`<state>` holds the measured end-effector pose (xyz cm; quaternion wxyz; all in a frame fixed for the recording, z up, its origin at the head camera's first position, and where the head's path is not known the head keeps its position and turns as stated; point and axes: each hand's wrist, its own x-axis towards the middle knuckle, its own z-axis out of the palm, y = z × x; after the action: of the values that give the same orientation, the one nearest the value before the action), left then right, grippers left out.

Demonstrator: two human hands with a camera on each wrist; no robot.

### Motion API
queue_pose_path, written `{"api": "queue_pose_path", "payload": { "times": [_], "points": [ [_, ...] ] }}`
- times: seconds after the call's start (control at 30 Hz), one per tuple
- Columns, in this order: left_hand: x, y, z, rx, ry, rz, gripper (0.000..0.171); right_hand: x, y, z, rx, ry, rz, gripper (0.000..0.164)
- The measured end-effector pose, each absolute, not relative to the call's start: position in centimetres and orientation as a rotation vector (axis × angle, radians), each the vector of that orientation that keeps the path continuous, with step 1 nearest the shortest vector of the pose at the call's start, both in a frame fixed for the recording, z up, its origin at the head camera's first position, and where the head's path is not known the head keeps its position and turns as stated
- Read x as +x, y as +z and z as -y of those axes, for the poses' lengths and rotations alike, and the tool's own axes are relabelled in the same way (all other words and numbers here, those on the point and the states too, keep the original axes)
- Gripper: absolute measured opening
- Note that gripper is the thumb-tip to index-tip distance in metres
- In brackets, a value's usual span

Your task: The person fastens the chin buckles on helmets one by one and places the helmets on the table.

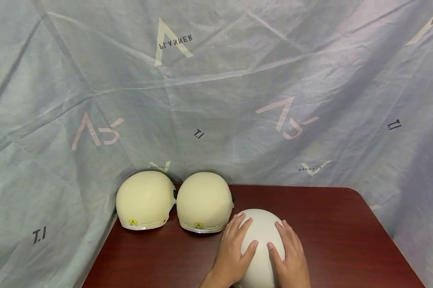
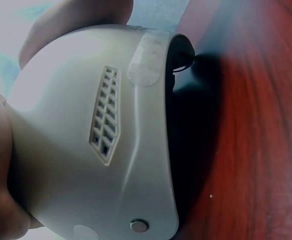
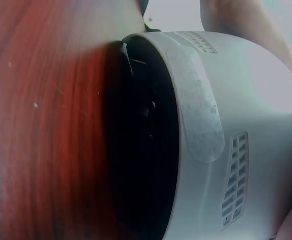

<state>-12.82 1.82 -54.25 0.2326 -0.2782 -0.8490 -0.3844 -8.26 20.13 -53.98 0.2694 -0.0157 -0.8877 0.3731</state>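
The left hand (image 1: 234,253) and right hand (image 1: 292,254) rest splayed on a smooth domed helmet (image 1: 261,260). Only the wrist views show its latticed vents (image 2: 105,116).

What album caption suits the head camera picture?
Left hand and right hand on a white helmet, two cream helmets nearby.

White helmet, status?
Left hand, right hand: both on white helmet. Over reddish-brown table, rim contact unclear. Two cream helmets beyond, to the left; nothing visibly blocking.

Dark red wood-grain table (image 1: 346,236); creased grey sheet (image 1: 216,104) behind, printed "PLANNER".
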Motion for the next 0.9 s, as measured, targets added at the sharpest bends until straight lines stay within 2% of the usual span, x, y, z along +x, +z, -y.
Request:
{"api": "queue_pose_path", "payload": {
  "times": [0.47, 0.77, 0.9],
  "points": [
    [-11.7, -54.2, -1.4, -0.702, -1.041, 2.364, 0.051, -7.7, -54.1, -19.6, -0.047, 1.03, 2.383, 0.064],
    [-10.6, -54.3, -1.8, -0.467, -1.187, 2.472, 0.066, -7.5, -54.0, -19.5, -0.114, 1.004, 2.417, 0.073],
    [-10.5, -54.2, -1.8, -0.425, -1.235, 2.508, 0.068, -7.5, -53.8, -19.6, -0.124, 1.016, 2.434, 0.077]
  ]
}}
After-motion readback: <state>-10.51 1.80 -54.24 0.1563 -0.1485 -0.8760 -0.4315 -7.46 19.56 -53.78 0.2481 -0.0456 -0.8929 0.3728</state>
